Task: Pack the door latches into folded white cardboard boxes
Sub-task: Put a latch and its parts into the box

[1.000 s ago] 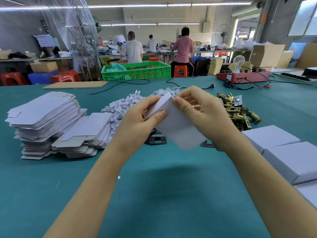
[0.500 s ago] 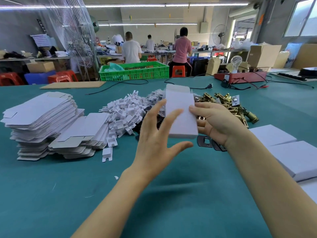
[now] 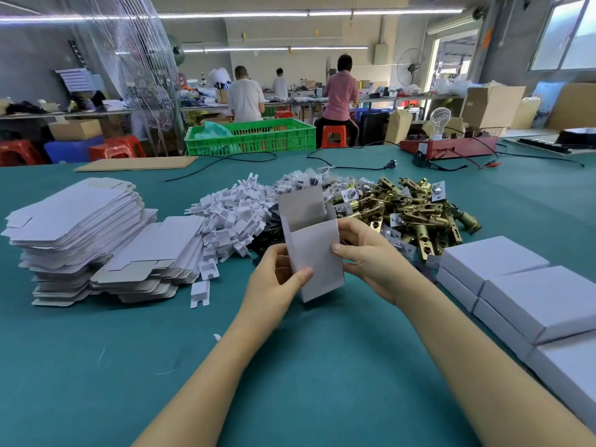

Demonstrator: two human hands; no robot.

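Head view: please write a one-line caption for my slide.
Both hands hold an open white cardboard box upright before a pile of brass door latches.

White box, brass-gold latches, teal table.

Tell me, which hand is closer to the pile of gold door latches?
Right. The right hand holds the white box just in front of the door latches; the left hand grips the box's other side, farther away.

Open white box between both hands, beside brass latches.
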